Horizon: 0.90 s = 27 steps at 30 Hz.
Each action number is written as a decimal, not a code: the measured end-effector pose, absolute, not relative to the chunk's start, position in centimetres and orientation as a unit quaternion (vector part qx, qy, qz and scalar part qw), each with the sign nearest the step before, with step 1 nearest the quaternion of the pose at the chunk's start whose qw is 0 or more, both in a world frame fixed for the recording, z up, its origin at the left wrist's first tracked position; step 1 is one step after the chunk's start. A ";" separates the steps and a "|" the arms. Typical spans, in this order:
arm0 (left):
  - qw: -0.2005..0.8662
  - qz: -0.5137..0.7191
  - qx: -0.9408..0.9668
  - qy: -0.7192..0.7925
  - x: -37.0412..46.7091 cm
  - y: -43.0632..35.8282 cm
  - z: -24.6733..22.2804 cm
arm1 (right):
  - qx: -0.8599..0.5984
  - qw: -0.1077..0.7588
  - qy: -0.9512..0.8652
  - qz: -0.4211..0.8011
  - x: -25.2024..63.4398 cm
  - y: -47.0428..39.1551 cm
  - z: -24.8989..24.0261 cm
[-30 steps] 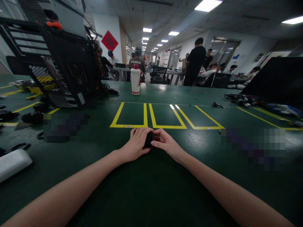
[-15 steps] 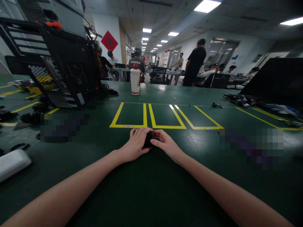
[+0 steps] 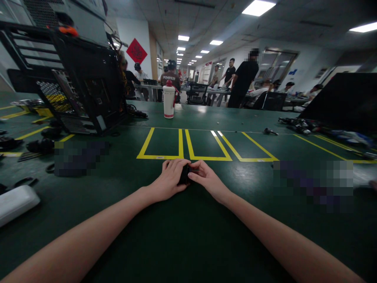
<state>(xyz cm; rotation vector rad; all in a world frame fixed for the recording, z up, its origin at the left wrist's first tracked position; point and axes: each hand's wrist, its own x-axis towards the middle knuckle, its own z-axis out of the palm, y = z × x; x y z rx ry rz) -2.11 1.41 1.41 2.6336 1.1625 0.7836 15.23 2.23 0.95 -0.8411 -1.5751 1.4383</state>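
Observation:
A small black object (image 3: 184, 175) is on the green table between my two hands, just in front of the yellow tape outlines. Its kind cannot be made out, since fingers cover much of it. My left hand (image 3: 170, 179) is wrapped over its left side and top, with the thumb along the near edge. On the other side, my right hand (image 3: 208, 179) has its thumb and fingertips closed against the object's right side.
Yellow tape outlines (image 3: 207, 158) mark the green table (image 3: 188, 236). A black computer case (image 3: 97, 86) stands at left, with a white cup (image 3: 169, 103) beyond the tape. A white object (image 3: 18, 204) lies near left; cables and metal parts (image 3: 300, 125) lie at right. People are behind.
My hands and the black object have barely moved. In the background, another person in black has come into view beside the standing person. Something dark appears at the right edge.

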 end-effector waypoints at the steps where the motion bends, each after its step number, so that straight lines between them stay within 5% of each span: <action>1: 0.079 0.262 0.880 0.389 -2.1 1.4 1.4 | -0.343 0.408 -0.623 0.572 15.2 2.2 1.0; 27: 0.091 0.258 0.876 0.396 -2.1 1.4 1.5 | -0.310 0.393 -0.621 0.603 15.4 2.4 0.7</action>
